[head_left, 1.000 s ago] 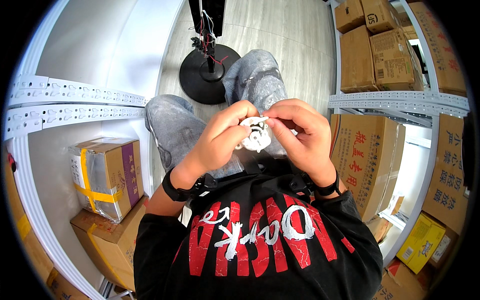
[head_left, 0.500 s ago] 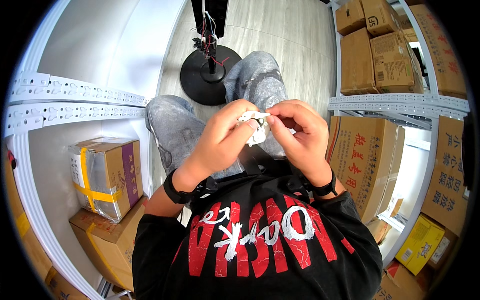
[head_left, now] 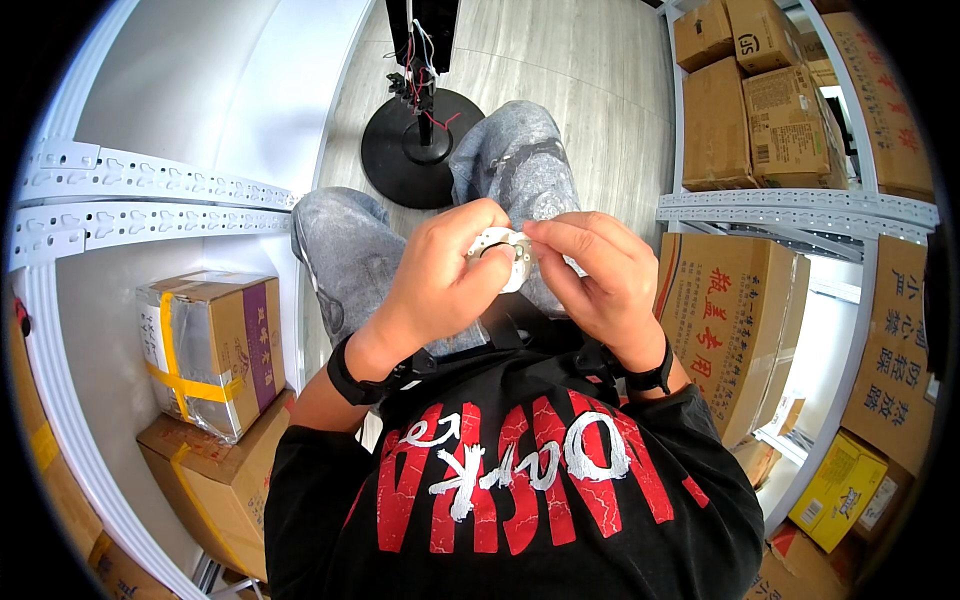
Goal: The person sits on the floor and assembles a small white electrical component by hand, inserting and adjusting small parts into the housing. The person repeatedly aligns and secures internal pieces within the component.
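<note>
Above my lap, my left hand (head_left: 445,262) grips a small white round plastic part (head_left: 521,272), its thumb lying across the face. Small holes and a dark spot show on that face, partly covered by the thumb. At the part's right rim, my right hand (head_left: 603,272) has its thumb and index finger drawn together in a pinch. Whatever sits between those fingertips is too small to make out. A dark band runs around each of my wrists.
Ahead on the floor stands a black round base (head_left: 408,150) with a post and loose red and white wires (head_left: 420,75). White metal shelving flanks me, with a yellow-taped carton (head_left: 215,345) at left and stacked cardboard boxes (head_left: 795,125) plus a large carton (head_left: 725,335) at right.
The white part has turned a little, showing more of its round face. A white pointed piece that showed at my right fingertips no longer stands out there. My left thumb has shifted slightly.
</note>
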Demonstrator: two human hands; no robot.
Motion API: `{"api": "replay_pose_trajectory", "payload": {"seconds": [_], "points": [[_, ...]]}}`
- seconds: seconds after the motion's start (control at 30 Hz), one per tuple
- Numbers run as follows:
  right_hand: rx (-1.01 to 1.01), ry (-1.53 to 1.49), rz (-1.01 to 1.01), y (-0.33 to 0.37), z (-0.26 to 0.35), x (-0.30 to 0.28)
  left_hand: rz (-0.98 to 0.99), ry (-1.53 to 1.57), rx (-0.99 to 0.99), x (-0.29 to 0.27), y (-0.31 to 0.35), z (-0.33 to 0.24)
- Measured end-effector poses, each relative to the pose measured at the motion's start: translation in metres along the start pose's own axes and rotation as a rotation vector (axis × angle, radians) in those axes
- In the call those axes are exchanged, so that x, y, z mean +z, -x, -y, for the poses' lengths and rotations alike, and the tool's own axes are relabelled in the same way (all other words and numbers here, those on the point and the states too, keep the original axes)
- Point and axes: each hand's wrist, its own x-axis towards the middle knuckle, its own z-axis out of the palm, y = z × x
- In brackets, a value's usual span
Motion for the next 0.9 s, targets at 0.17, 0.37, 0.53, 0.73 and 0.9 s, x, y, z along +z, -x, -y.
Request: {"api": "replay_pose_trajectory", "payload": {"seconds": [0.17,0.37,0.53,0.73,0.9], "points": [[-0.02,0.029,-0.017,0.003,-0.001,0.001,0.004,-0.049,-0.009,-0.001,-0.002,-0.006],[-0.064,0.038,-0.014,0.002,-0.003,0.001,-0.005,-0.081,0.043,-0.002,-0.003,-0.007],[-0.056,0.042,-0.018,0.002,-0.002,0.0,-0.003,-0.109,0.085,-0.002,-0.004,-0.007],[-0.029,0.022,-0.018,0.002,-0.001,0.001,0.015,-0.125,0.075,-0.002,-0.004,-0.011],[-0.047,0.005,0.044,0.0,-0.001,-0.004,0.028,-0.109,0.048,-0.002,-0.004,-0.012]]}}
